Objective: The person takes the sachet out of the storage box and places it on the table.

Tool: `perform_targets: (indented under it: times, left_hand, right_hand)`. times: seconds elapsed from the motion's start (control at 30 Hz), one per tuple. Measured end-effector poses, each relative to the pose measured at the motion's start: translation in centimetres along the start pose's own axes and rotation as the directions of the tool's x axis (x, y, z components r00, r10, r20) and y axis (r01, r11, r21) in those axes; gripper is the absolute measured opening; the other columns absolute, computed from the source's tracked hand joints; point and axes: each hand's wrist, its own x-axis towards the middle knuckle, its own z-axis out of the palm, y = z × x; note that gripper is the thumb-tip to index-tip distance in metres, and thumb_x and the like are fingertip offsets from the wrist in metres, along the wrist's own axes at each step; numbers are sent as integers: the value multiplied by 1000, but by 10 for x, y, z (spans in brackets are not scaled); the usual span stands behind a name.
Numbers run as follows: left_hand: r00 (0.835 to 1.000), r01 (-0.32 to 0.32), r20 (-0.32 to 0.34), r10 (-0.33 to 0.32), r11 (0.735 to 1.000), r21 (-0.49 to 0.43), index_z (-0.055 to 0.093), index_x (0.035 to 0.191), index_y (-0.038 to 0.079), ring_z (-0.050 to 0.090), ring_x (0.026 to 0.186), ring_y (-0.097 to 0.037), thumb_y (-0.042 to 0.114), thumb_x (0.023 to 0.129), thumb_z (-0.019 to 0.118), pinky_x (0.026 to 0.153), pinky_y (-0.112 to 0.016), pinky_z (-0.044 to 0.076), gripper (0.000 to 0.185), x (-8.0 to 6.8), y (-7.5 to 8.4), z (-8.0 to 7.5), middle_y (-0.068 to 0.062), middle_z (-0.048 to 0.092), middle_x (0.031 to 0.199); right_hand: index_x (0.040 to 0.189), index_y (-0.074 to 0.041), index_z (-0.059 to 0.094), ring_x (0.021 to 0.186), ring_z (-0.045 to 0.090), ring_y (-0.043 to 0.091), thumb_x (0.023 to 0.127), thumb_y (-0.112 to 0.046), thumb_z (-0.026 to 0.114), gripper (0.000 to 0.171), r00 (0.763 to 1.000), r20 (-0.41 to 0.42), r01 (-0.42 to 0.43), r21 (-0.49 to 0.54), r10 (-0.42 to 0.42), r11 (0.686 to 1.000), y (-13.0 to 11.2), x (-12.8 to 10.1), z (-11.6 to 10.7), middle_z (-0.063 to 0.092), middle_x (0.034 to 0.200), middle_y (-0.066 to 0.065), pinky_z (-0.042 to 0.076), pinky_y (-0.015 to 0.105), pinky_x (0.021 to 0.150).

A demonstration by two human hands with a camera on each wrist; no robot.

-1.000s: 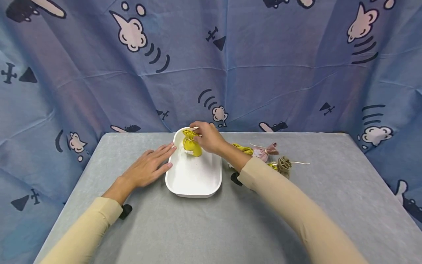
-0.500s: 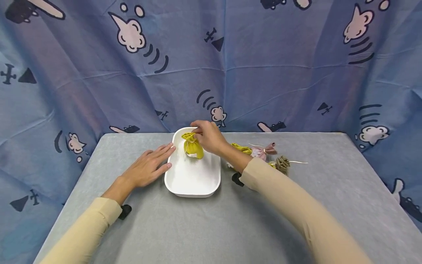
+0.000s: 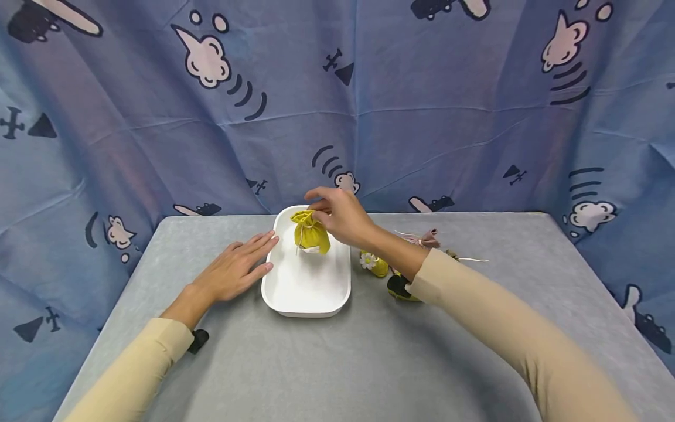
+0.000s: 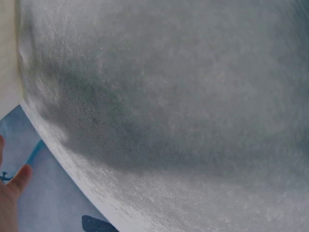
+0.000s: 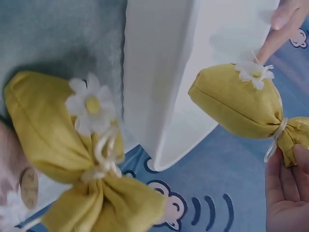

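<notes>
A: What is the right hand (image 3: 340,215) doing?
B: It is pinching the gathered neck of a small mustard-yellow cloth pouch with a white daisy (image 3: 310,233), holding it upright just above the far end of the white rounded-rectangular plastic tray (image 3: 306,296).

A: And the left hand (image 3: 234,268)?
B: It is lying flat on the grey felt-covered counter (image 3: 327,363), fingers straight and holding nothing, fingertips touching the tray's left rim.

A: What is lying beyond the tray?
B: A second yellow daisy pouch (image 3: 374,263) is lying just right of the tray; a pink pouch (image 3: 426,238) is lying farther right, partly hidden behind the forearm.
</notes>
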Motion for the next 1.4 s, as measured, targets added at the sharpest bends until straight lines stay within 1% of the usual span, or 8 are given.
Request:
perform_targets:
  times: [0.2, 0.37, 0.67, 0.93, 1.13, 1.3, 1.37, 1.4]
  left_hand:
    - [1000, 6, 3, -6, 1000, -8, 26, 159, 21, 23, 150, -27, 51, 106, 35, 112, -57, 28, 62, 0, 1, 1, 2, 19, 165]
    - [1000, 2, -2, -2, 1000, -1, 26, 159, 19, 24, 149, -29, 51, 106, 36, 111, -59, 28, 63, 1, 2, 1, 0, 20, 165]
    - [1000, -13, -28, 13, 1000, 1, 28, 159, 18, 25, 149, -29, 48, 106, 38, 110, -58, 29, 62, 0, 1, 1, -1, 21, 165]
    - [999, -28, -36, 28, 1000, 2, 28, 159, 18, 26, 149, -28, 48, 106, 39, 110, -58, 30, 62, 0, 2, 1, 0, 21, 164]
    - [999, -33, -38, 33, 999, 0, 28, 159, 19, 26, 149, -27, 47, 106, 39, 110, -58, 30, 61, 0, 2, 1, 0, 22, 164]
    - [999, -30, -37, 30, 1000, -2, 27, 159, 20, 25, 149, -27, 47, 106, 40, 110, -57, 30, 61, -1, 2, 0, 0, 22, 164]
    - [999, -29, -37, 29, 1000, -1, 26, 159, 20, 25, 149, -27, 47, 106, 40, 110, -58, 31, 61, -1, 2, 0, 0, 22, 164]
    - [999, -30, -37, 30, 1000, -1, 26, 159, 20, 25, 149, -27, 47, 106, 39, 110, -58, 31, 61, -1, 2, 0, 0, 21, 164]
  right_hand:
    - [126, -1, 64, 103, 71, 23, 93, 4, 65, 33, 999, -4, 37, 4, -37, 999, -6, -9, -13, 73, 111, 13, 56, 29, 87]
    - [126, -1, 64, 104, 71, 23, 93, 5, 66, 34, 998, -6, 68, -7, -68, 998, -8, -22, -24, 73, 111, 12, 56, 31, 88]
    - [128, -2, 63, 104, 70, 23, 92, 6, 67, 37, 997, -4, 73, 30, -73, 997, -8, -39, -43, 71, 115, 12, 56, 35, 89]
    - [127, -5, 65, 100, 72, 22, 91, 7, 67, 38, 994, -21, 107, 20, -107, 994, -5, -53, -60, 74, 109, 10, 55, 37, 82]
    - [127, -5, 64, 98, 72, 22, 91, 5, 68, 38, 996, -6, 85, 9, -85, 996, 0, -65, -68, 76, 103, 8, 57, 39, 85]
    - [127, -6, 65, 97, 73, 20, 91, 3, 68, 37, 998, 7, 68, -30, -68, 997, 7, -75, -74, 76, 101, 5, 56, 39, 82]
    - [126, -7, 65, 96, 73, 19, 90, 3, 69, 38, 998, 8, 64, -30, -64, 997, 10, -79, -76, 76, 101, 4, 56, 39, 82]
    - [126, -7, 65, 95, 73, 19, 90, 2, 70, 38, 998, 8, 67, -33, -67, 997, 12, -81, -77, 76, 100, 4, 53, 37, 86]
